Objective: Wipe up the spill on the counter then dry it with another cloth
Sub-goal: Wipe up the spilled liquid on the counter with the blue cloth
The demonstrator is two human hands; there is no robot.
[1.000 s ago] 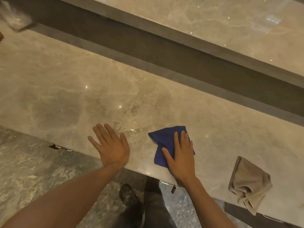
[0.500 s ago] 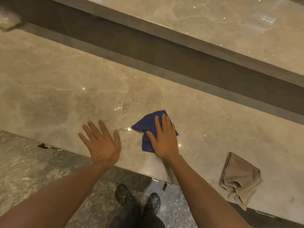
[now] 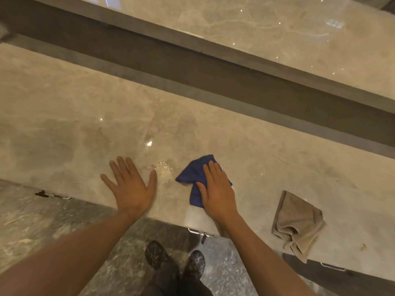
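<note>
A small glistening spill (image 3: 162,166) lies on the beige marble counter (image 3: 74,129), between my two hands. My right hand (image 3: 215,189) presses flat on a folded blue cloth (image 3: 192,174) just right of the wet patch; the hand covers the cloth's right half. My left hand (image 3: 131,184) rests palm down with fingers spread on the counter, left of the spill, holding nothing. A crumpled beige cloth (image 3: 297,223) lies near the counter's front edge at the right, untouched.
A dark recessed strip (image 3: 213,82) runs behind the counter, with a higher marble ledge (image 3: 277,33) beyond it. Drawer handles (image 3: 201,231) show under the front edge. My shoes (image 3: 175,261) stand on the grey stone floor below.
My right hand slid the blue cloth left and away from me toward the spill, then back right a little. The left hand stayed flat on the counter.
</note>
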